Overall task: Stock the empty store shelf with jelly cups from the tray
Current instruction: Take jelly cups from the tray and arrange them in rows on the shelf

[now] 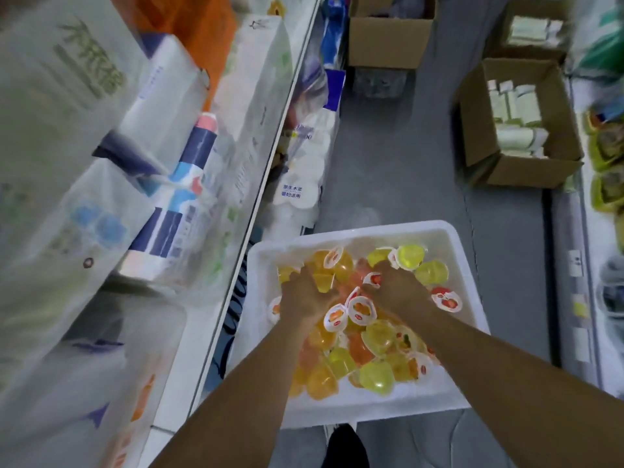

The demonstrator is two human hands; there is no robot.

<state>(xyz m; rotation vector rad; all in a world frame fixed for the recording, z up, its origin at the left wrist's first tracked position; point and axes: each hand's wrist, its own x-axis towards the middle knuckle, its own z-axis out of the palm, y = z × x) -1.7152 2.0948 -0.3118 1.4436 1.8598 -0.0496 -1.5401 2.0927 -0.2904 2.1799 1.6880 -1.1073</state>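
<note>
Fingers of both hands dig down into a pile of jelly cups [354, 319], and they are curled in among the cups, but the picture is too blurry to tell if they are pinching any one cup. Left hand [305, 293] sits on the yellow and orange cups at the back left of the pile. Right hand [396, 287] sits just beside it, on red and yellow cups, and the two hands are near each other but not touching. The jelly cups are small, see-through and shiny. Some are orange, some are yellow-green, and some are red or pink. Many have white lids with a little fruit picture on top. They lie every which way, some on their sides and some lid up, all heaped together. They are inside a white tray [452, 238] with tall sides, and the tray sits low on the grey floor [388, 163] in the aisle. To the left of the tray stands a white shelf [270, 157] packed with bags of paper goods. Farther back on the floor are open cardboard boxes [520, 170] with pale packets inside.
</note>
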